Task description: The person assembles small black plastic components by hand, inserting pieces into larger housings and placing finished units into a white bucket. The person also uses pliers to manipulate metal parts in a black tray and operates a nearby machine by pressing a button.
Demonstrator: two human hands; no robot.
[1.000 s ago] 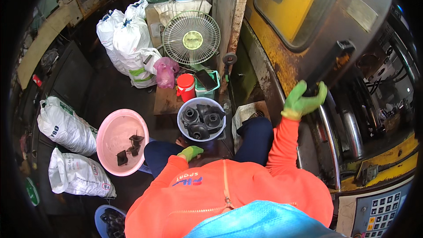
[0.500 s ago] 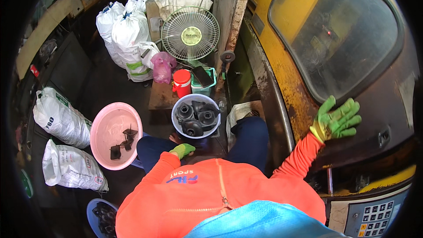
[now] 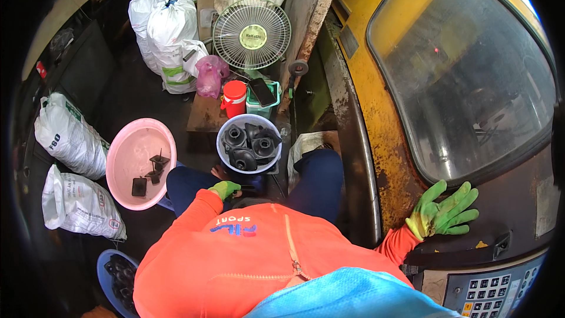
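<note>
My right hand (image 3: 444,211), in a green work glove, lies flat with fingers spread against the brown lower part of a machine's sliding door (image 3: 388,159). The door has yellow paint, rust patches and a large window (image 3: 465,76); a small dark handle (image 3: 502,242) sits right of my hand. Over my lap, my left hand (image 3: 225,189), also gloved in green, has its fingers curled. What it holds, if anything, is hidden. Just beyond it stands a pale basin (image 3: 220,141) of black, cone-shaped rubber-like parts (image 3: 241,159).
On my left are a pink basin (image 3: 120,141) with a few dark pieces, a blue basin (image 3: 106,277) of black parts, and white sacks (image 3: 73,135). Ahead stand a fan (image 3: 252,35), a red jug (image 3: 234,97) and a green basket (image 3: 268,109). A keypad panel (image 3: 488,294) is at lower right.
The door has slid toward me, its handle now lower beside the keypad panel. My right hand has moved nearer with it, fingers still spread. My left hand stays over my lap.
</note>
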